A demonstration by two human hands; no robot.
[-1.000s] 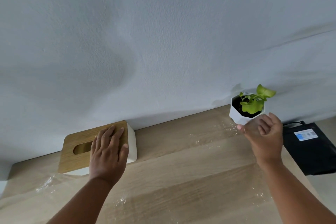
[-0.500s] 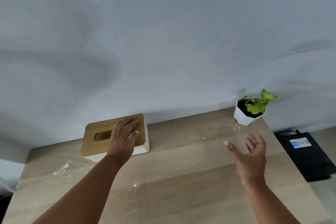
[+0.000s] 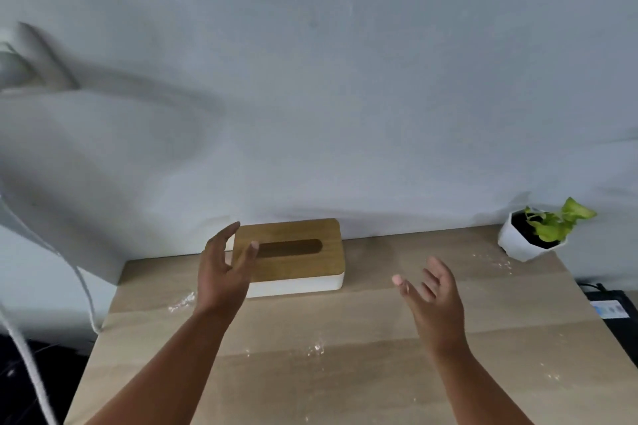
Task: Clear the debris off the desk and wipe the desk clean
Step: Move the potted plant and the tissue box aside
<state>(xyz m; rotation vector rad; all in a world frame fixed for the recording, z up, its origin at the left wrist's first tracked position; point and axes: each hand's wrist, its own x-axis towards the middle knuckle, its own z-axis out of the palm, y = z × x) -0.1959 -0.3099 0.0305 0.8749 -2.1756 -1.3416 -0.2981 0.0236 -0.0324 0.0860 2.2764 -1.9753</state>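
Left hand (image 3: 221, 272) lifted off tissue box (image 3: 293, 257) since half a second earlier; now raised at box's left end, fingers spread and relaxed, gripping nothing. Right hand (image 3: 431, 297) drawn further from potted plant (image 3: 538, 233), held above desk (image 3: 362, 373), palm turned inward, fingers loosely extended, holding nothing. Viewpoint shifted: box now near centre of view, plant at far right.

Tissue box: white body, wooden lid with oval slot, standing at rear of desk against grey wall (image 3: 345, 79). Potted plant: white faceted pot, green leaves, at rear right corner of desk.

Debris (image 3: 316, 348): small white crumbs scattered on desk surface, in patches left of box, at mid-desk between forearms, and beside plant pot.

White cable (image 3: 83, 283) hanging left of desk. Black device (image 3: 614, 314) with label beyond right edge.
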